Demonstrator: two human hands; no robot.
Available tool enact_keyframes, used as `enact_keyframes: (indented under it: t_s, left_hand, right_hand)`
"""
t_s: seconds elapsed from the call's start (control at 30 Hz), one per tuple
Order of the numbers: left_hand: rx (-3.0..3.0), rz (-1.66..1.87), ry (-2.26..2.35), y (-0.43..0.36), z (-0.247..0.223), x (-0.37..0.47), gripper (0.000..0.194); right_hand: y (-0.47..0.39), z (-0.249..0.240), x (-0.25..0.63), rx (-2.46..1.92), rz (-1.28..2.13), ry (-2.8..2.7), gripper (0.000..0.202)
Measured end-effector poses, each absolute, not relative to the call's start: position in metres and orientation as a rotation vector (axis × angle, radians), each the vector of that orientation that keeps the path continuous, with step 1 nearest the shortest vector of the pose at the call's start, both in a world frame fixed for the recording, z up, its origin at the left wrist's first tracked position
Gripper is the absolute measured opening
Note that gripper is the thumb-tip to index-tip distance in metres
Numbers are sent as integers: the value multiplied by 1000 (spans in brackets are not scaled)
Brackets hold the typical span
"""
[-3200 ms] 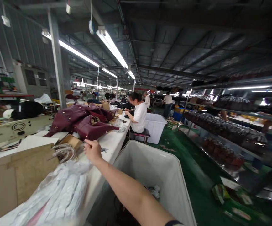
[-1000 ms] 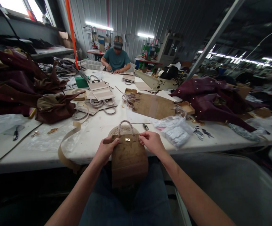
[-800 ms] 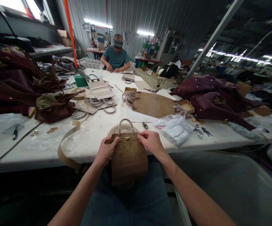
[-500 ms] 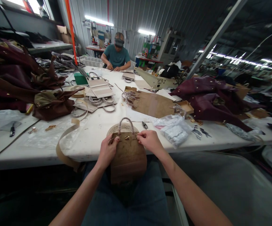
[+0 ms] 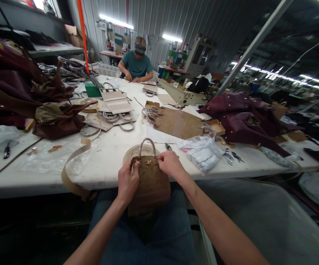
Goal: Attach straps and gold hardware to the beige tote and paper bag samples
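Nearest us, over our lap (image 5: 145, 243) and at the near edge of the white table (image 5: 110, 151), is a brown panel (image 5: 151, 187), its handle (image 5: 147, 139) arching upward above a gold clasp (image 5: 148, 162). Our left hand (image 5: 128, 179) pinches the panel's top left corner; our right hand (image 5: 171, 163) pinches its top right, beside the handle's foot, though we cannot tell what small part the fingertips hold. Just beyond, we see a pale round pad (image 5: 128, 151), a dark tool (image 5: 168, 147) on its right and a plastic bag (image 5: 202, 152) farther right. Farther off lie brown sheets (image 5: 188, 123) and, leftward, beige pieces (image 5: 121, 107). At the far side sits a person in a teal shirt (image 5: 137, 66), head bent
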State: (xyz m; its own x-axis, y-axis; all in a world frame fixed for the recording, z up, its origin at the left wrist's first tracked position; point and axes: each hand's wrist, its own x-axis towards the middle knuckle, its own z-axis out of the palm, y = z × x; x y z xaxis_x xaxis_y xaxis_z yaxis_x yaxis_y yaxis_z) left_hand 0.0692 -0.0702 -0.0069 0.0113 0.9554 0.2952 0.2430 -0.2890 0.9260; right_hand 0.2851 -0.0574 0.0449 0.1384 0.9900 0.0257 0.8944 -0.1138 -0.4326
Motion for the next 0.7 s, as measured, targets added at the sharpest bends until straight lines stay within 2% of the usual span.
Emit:
enact_keyframes:
  t_s: [0.13,0.17,0.3,0.33,0.4,0.47,0.6,0.63,0.7]
  left_hand:
    - [1469,1317,1171,-67,-4,65,24]
    - [1410,1305,1131,-66,-3,64,27]
    - [1248,1237,1050,-63,1,57,39]
    - [1225,1228,1044,-63,1,55,42]
    - [1184,1213,1024,-63,2,53,45]
    - [1140,1190,992,-64,3,51,48]
    - [1101,1114,989,-69,3,48,50]
    - [1098,1100,990,-71,2,47,50]
    - [1091,1074,969,-73,2,45,51]
  right_hand:
    - [-82,30,291,-1850,405,-1751,27]
    - [-90,23,295,-1833,386,-1631,35]
    - [-113,-6,311,-1979,165,-1085,127]
    - [-115,-11,313,-2005,192,-1013,141]
    - [-115,-18,312,-1991,344,-945,150]
    - [-113,-17,308,-1897,515,-975,135]
    - [-110,0,293,-1598,671,-1257,64]
    - [-110,5,289,-1553,669,-1289,55]
    - [-112,13,284,-1502,691,-1263,49]
